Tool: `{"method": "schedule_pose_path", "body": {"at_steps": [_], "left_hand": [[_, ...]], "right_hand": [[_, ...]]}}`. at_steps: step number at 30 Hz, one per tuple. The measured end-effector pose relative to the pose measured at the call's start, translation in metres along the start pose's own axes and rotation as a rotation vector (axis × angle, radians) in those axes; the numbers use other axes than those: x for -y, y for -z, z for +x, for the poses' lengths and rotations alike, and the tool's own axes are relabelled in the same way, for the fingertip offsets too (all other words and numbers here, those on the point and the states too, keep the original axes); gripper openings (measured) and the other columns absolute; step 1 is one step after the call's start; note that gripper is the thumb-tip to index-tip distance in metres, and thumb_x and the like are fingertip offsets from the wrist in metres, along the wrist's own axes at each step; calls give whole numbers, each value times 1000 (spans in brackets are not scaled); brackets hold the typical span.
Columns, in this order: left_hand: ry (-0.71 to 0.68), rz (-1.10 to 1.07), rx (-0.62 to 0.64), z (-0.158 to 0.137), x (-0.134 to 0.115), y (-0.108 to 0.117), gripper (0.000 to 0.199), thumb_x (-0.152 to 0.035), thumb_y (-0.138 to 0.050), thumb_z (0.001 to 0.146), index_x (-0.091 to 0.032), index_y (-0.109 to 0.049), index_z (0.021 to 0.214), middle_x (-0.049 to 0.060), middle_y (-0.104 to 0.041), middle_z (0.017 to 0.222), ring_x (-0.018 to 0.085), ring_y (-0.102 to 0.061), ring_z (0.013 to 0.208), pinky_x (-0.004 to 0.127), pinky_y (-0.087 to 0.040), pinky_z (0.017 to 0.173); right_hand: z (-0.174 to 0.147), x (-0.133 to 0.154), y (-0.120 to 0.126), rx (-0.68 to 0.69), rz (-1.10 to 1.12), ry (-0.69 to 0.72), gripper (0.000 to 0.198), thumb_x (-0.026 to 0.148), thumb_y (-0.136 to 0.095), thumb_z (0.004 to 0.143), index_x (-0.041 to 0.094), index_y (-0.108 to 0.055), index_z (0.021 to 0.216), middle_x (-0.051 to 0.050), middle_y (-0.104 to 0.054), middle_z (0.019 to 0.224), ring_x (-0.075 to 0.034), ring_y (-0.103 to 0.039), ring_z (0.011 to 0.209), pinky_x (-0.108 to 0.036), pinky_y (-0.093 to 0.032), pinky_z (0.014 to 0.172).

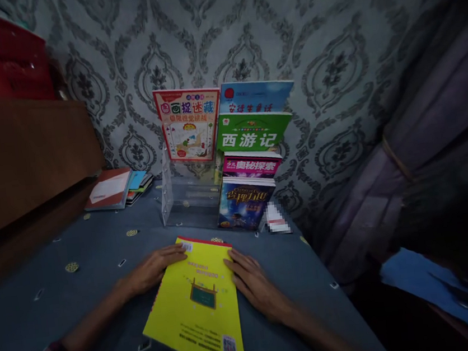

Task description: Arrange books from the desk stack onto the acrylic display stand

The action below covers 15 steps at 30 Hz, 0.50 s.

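A yellow book (204,325) with a red top edge, a small chalkboard picture and a QR code is in front of me, at the near side of the table. My left hand (152,269) grips its upper left edge, fingertips over the cover and thumb hidden. On the opposite edge, my right hand (257,285) holds the book with fingers along the side; its thumb is hidden too. Just beyond stands a clear tiered book rack (192,217). An orange-bordered picture book (189,127) is in its back left; the lower left tiers show bare plastic.
The rack's right column holds a light blue book (256,94), a green book (252,134), pink books (252,166) and dark blue books (246,205). Booklets (111,189) lie at the left by a brown box (23,149). A purple curtain (370,182) hangs right.
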<state>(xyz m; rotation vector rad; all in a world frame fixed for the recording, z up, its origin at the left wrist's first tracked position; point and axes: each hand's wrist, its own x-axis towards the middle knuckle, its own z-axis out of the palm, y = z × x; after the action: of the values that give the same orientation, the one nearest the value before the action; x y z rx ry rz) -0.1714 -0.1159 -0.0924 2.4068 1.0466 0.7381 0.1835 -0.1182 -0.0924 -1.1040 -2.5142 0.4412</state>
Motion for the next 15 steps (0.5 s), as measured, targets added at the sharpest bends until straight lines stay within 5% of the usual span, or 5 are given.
{"method": "schedule_pose_path", "body": {"at_steps": [8,11,15], "left_hand": [[102,-294,-184,16,-7,12,44,-54,-70,83,-29,-73,120,6,-73,121,28,-69,109,38,-55,95],[211,-365,-184,25,-22,20,35,-52,-62,89,-24,-75,105,5,-76,100,23,-70,88,33,-56,82],[260,-409,-285,32,-34,25,40,-55,-64,88,-19,-73,102,6,-74,100,24,-68,95,34,-54,86]], "right_hand": [[-15,-11,10,-56,231,110,58,32,-52,98,28,-43,155,-11,-44,159,-29,-40,149,-54,-37,120],[-1,0,18,-196,272,132,48,40,-52,99,30,-54,146,-10,-57,149,-29,-50,141,-53,-40,119],[27,21,33,-356,333,66,34,42,-44,103,26,-70,118,-9,-74,118,-27,-68,115,-46,-55,103]]}}
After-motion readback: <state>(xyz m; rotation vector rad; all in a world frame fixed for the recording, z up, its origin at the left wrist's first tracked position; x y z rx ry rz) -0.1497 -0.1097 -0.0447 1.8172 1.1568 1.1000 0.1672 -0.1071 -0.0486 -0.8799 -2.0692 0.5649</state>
